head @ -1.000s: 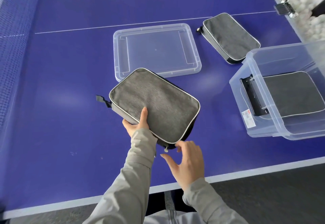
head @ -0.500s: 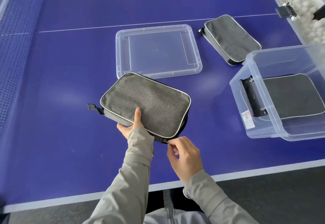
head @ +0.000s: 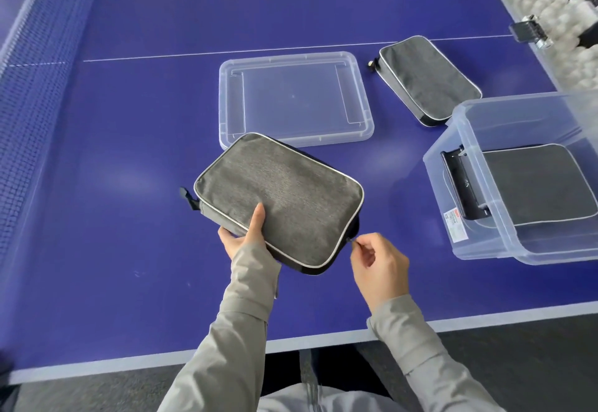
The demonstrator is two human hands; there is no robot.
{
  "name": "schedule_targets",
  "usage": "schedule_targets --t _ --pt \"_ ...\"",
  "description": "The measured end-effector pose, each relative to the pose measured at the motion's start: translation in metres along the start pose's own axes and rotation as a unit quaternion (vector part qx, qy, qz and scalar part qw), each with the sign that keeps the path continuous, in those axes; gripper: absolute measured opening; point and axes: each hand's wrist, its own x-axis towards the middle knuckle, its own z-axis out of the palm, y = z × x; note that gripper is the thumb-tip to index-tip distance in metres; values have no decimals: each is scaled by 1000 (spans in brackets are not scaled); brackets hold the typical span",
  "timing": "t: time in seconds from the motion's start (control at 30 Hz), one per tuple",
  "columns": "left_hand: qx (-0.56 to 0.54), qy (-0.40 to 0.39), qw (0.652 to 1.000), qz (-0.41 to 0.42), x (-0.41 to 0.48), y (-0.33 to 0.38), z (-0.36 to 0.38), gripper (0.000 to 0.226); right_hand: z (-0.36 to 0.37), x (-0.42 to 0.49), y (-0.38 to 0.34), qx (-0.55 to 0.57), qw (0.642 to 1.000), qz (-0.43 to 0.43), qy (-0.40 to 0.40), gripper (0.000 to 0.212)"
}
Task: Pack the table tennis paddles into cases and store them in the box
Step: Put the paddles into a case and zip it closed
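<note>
A grey paddle case (head: 284,195) with pale piping is held just above the blue table (head: 129,185). My left hand (head: 244,233) grips its near edge, thumb on top. My right hand (head: 378,262) pinches the zipper pull (head: 350,240) at the case's near right corner. A second grey case (head: 427,78) lies on the table at the back right. The clear plastic box (head: 453,165) at the right holds a third case (head: 537,182) lying flat. No bare paddle is visible.
The clear box lid (head: 294,97) lies flat behind the held case. A net (head: 29,88) runs along the left side. A clear bin of white balls (head: 550,16) stands at the far right. The table's white front edge (head: 291,343) is near my body.
My right hand closed on the zipper pull and drew it rightwards along the near edge to the right corner. The case turned slightly and sits lower.
</note>
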Motion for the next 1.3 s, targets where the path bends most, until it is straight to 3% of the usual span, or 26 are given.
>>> schedule_targets --t 0.27,0.53,0.63,0.8,1.0,1.3 --pt "-5 -17 1000 24 3 0 1 48 -1 10 5 -15 999 23 40 13" --pt "-56 17 998 -5 4 -6 4 70 12 32 3 9 992 94 82 7" --pt "-44 -1 999 5 7 -15 -6 51 13 48 11 23 986 137 89 4" --pt "-53 -51 997 4 12 -21 -23 37 5 66 26 34 995 93 17 4" --pt "-13 -140 988 57 21 -11 -40 47 -1 66 34 200 956 194 -91 25" --pt "64 -272 947 160 22 9 -49 58 1 100 10 233 940 165 -186 26"
